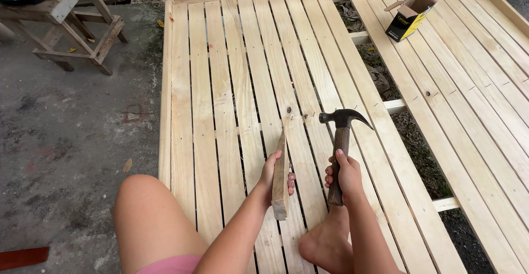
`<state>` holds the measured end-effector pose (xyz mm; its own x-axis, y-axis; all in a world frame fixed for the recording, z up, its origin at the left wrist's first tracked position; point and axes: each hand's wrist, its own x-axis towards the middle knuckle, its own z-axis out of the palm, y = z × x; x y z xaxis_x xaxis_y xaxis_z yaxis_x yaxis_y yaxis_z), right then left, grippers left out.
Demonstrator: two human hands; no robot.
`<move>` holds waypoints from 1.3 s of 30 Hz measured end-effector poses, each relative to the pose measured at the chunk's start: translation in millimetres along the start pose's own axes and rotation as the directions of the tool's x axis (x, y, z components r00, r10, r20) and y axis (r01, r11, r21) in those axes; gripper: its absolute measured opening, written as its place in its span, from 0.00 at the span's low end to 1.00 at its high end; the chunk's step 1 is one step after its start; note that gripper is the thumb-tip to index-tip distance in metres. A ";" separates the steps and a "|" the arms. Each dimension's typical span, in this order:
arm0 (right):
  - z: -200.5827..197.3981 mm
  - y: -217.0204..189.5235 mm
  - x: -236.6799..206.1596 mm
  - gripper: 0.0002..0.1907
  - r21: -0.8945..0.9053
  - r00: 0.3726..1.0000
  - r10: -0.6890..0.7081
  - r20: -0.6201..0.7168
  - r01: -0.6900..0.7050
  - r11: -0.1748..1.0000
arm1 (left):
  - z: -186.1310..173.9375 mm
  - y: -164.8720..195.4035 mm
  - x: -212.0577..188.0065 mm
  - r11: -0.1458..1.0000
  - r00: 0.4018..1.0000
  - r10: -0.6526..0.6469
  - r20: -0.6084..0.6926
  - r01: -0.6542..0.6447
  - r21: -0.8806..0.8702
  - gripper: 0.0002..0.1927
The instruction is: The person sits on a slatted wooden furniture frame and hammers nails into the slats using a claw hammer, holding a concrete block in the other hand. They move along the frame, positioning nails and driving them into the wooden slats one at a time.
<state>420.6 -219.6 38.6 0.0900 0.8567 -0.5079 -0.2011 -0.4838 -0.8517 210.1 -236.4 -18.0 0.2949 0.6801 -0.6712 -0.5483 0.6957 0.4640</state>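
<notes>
An open black-and-yellow cardboard box [410, 16] lies on the far slats.

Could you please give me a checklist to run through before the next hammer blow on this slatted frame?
1. Right hand grips the dark claw hammer with wooden handle: ok.
2. Left hand holds the short pale wooden wedge piece, tip on a slat: ok.
3. Fingers clear of the hammer head: ok.
4. Bare foot rests on the pale pine slatted frame near the work: not ok.
5. Nail in place: cannot tell.
</notes>
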 end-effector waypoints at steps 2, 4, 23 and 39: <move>3.1 -4.8 -5.2 0.20 -0.025 1.000 -0.002 -0.008 0.002 1.000 | 5.8 -4.9 5.1 0.999 0.999 -0.009 -0.044 0.011 0.034 0.37; 9.3 -15.8 -9.3 0.20 -0.070 1.000 -0.025 -0.011 0.025 0.997 | 19.5 -9.1 10.1 0.997 0.992 -0.015 -0.128 0.025 0.076 0.40; 24.0 -108.5 6.0 0.25 -0.868 0.979 0.060 0.197 0.145 0.475 | 54.8 7.2 20.6 0.991 0.998 0.038 0.058 -0.030 -0.130 0.47; 54.3 -134.9 32.3 0.26 -0.982 0.962 0.211 0.176 0.156 0.107 | 51.7 15.3 30.7 0.990 0.994 -0.106 -0.015 0.104 -0.099 0.52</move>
<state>397.6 -116.9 144.0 -0.1274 0.7533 -0.6452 0.9503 -0.0937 -0.2971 251.3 -193.0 -1.6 0.3399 0.5991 -0.7250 -0.5895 0.7363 0.3322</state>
